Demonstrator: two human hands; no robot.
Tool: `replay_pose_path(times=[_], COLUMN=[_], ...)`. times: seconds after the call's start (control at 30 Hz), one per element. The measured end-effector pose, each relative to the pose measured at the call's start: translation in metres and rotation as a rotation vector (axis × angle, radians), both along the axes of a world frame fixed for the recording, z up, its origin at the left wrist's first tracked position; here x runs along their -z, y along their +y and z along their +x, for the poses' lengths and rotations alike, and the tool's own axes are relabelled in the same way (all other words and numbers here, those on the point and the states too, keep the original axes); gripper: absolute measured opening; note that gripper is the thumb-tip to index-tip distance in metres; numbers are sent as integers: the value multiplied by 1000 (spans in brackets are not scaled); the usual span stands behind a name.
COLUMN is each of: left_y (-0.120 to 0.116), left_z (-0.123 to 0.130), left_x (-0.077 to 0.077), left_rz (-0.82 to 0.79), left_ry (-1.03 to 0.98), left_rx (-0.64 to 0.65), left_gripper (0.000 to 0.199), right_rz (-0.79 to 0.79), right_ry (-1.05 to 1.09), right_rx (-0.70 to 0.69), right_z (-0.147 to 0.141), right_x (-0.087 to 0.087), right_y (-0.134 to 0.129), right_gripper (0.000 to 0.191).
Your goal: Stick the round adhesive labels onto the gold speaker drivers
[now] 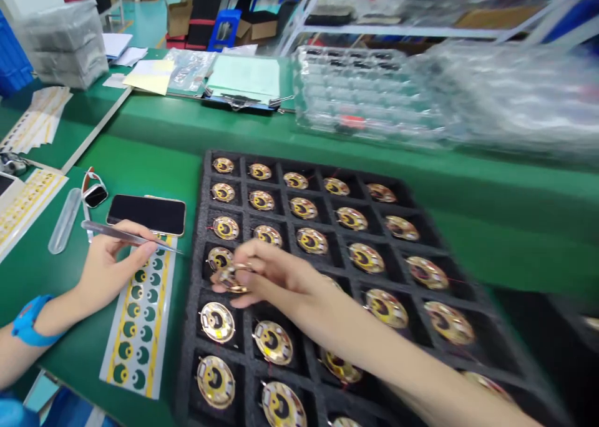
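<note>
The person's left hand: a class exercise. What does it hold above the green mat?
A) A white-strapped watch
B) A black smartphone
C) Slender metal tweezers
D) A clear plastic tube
C. The left hand pinches the slender metal tweezers between thumb and fingers, with their tips pointing toward the black foam tray.

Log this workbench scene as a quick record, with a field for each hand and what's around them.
Left hand: holds steel tweezers; blue wristband on the wrist
Right hand: pinches a gold disc over a black foam tray
Tray contents: rows of gold discs in square compartments
Beside tray: printed label sheet, smartphone, smartwatch
</note>
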State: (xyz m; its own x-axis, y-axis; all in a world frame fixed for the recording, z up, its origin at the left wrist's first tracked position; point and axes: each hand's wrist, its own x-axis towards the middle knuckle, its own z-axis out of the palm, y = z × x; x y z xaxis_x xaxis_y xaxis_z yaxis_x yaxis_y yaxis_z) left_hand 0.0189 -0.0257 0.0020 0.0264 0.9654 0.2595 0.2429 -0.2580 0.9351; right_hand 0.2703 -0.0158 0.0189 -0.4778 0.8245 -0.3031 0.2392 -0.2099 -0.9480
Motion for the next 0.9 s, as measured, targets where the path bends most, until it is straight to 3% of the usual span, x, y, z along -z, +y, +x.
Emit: replay_pose_path(times=[0.1, 0.17, 0.27, 0.4, 0.6, 0.9], left_y=[-4, -6, -7, -7, -7, -8], left_z=[2, 3, 7, 12, 14, 12], left_x=[1, 1, 0, -3, -2, -3], left_rz=[-44, -23, 26, 70, 15, -23], left_ry=[12, -7, -25, 47, 112, 103], left_rx=[39, 111, 221, 313, 334, 378], left_gripper=[5, 2, 6, 9, 7, 9], right_rz=[-245, -323, -366, -294, -196, -221], right_ry=[237, 363, 462, 505, 447, 357], right_rx=[-35, -32, -65, -39, -34, -90], right_z=[-24, -26, -23, -23, -23, -21], right_x=[21, 34, 44, 45, 44, 33], right_y=[8, 5, -4, -14, -19, -11], right_gripper=[31, 39, 36, 32, 37, 39])
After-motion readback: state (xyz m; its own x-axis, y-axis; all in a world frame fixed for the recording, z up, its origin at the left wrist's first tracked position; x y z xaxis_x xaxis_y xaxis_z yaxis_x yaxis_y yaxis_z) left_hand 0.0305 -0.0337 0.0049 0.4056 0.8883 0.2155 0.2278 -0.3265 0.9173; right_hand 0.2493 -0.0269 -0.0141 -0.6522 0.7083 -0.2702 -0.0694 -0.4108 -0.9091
